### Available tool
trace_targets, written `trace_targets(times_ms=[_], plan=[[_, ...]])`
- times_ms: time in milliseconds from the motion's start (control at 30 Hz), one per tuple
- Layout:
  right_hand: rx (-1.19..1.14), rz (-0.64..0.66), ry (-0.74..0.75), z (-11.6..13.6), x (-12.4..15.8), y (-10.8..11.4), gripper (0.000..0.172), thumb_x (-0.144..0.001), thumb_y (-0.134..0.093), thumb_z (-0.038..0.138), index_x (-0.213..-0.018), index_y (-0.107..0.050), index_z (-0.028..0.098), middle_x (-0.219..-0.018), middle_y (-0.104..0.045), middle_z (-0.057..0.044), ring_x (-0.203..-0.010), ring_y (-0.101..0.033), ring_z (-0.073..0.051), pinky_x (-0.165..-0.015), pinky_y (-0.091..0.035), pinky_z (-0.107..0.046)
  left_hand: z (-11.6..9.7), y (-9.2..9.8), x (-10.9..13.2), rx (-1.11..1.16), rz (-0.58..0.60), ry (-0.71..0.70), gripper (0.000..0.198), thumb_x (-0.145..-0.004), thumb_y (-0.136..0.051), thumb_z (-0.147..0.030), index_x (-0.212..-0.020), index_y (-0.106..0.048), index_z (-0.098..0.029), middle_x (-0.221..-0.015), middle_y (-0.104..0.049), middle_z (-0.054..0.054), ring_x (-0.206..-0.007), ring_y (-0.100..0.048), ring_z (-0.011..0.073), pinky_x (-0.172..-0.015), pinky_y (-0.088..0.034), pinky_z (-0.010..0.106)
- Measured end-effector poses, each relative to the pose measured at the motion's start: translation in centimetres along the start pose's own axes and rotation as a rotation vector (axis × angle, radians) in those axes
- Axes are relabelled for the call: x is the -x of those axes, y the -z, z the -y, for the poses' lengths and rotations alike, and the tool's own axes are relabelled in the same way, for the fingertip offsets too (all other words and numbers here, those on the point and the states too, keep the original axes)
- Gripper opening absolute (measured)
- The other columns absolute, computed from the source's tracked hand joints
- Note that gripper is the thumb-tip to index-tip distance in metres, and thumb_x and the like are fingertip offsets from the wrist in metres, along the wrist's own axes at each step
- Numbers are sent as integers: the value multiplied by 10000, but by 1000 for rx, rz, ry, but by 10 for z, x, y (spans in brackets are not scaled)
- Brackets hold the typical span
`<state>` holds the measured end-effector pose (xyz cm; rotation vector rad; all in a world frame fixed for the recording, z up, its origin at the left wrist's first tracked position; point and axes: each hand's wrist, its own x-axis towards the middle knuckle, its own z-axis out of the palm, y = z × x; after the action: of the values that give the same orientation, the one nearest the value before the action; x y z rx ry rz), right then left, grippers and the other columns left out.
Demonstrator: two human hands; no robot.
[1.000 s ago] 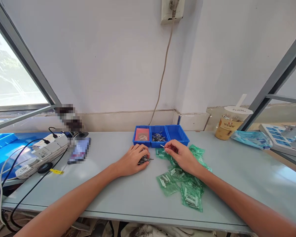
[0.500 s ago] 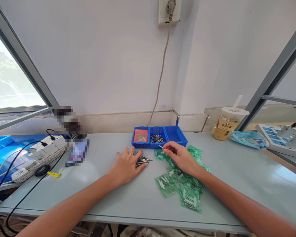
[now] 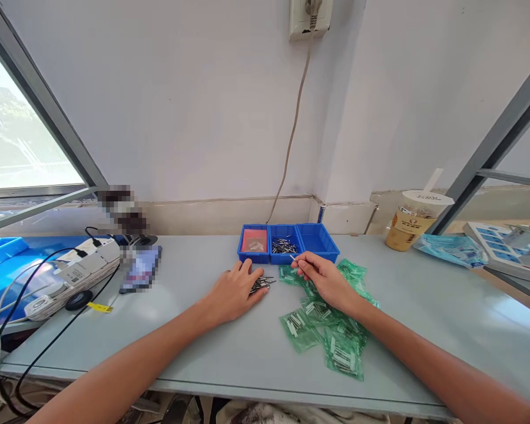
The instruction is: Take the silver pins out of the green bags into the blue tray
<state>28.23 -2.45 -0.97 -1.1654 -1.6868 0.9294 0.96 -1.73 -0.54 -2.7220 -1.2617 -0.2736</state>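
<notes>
My left hand [image 3: 236, 294] rests palm down on the table, its fingers loosely apart, partly covering a small pile of thin metal pins [image 3: 261, 284]. My right hand [image 3: 321, 275] is closed in a pinch on a small thin pin [image 3: 292, 258], whose pale tip shows just in front of the bins. Beneath and around the right hand lie several green plastic bags [image 3: 299, 330] with similar pins inside. Behind both hands stand three joined blue bins. The middle bin [image 3: 285, 259] holds loose pins, the left bin [image 3: 254, 258] a reddish packet, and the right bin [image 3: 318, 238] shows its bare floor.
On the right are a drink cup with a straw [image 3: 413, 222], a light-blue packet [image 3: 453, 250] and a white device [image 3: 503, 244]. To the left lie a phone [image 3: 142, 268], a power strip [image 3: 77, 271] with cables, and a round black object [image 3: 79, 300].
The left hand's fingers have drawn closer together over the pile. My right hand keeps its pinch on the pin near the bins. The whole view has shifted slightly.
</notes>
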Motion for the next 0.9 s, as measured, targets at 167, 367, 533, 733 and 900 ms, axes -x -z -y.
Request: trace_targets(times_ms=[167, 367, 533, 733, 900], plan=[[-63, 4, -35, 5, 2, -2, 337, -1033, -492, 522, -1011, -651, 225, -855, -612, -17, -740, -516, -170, -685, -440, -304, 1, 1, -3, 51, -11, -39, 304, -1071, -438, -498, -1194, -559, -248, -1134, -544, 74, -967, -566, 240, -706, -479, 326], [-96, -42, -43, 11, 2, -1, 293, -1013, -517, 524, -975, -578, 240, -861, -580, 5, -719, -504, -162, -666, -430, -302, 5, 0, -6, 147, -31, -96, 265, -1073, -471, -455, -1199, -589, -255, -1105, -560, 59, -979, -564, 232, -768, -481, 339], [-31, -102, 17, 8, 0, 0, 243, -987, -585, 488, -963, -552, 249, -835, -548, 20, -736, -522, -173, -668, -434, -310, 9, -3, -7, 198, -51, -98, 252, -1072, -484, -438, -1190, -604, -249, -1102, -563, 55, -982, -564, 226, -781, -478, 337], [69, -159, 98, 12, 3, 2, 177, -966, -638, 411, -942, -575, 248, -875, -590, -3, -790, -543, -192, -727, -451, -335, 12, -5, -8, 263, -87, -108, 239, -1056, -519, -437, -1150, -626, -244, -1124, -570, 57, -998, -565, 226, -801, -486, 339], [56, -146, 85, 18, 4, 2, 215, -944, -676, 447, -927, -601, 246, -852, -596, -3, -775, -539, -190, -715, -447, -335, 13, -5, -8, 286, -96, -117, 212, -1050, -534, -414, -1138, -625, -243, -1143, -576, 58, -1009, -563, 231, -828, -494, 351]])
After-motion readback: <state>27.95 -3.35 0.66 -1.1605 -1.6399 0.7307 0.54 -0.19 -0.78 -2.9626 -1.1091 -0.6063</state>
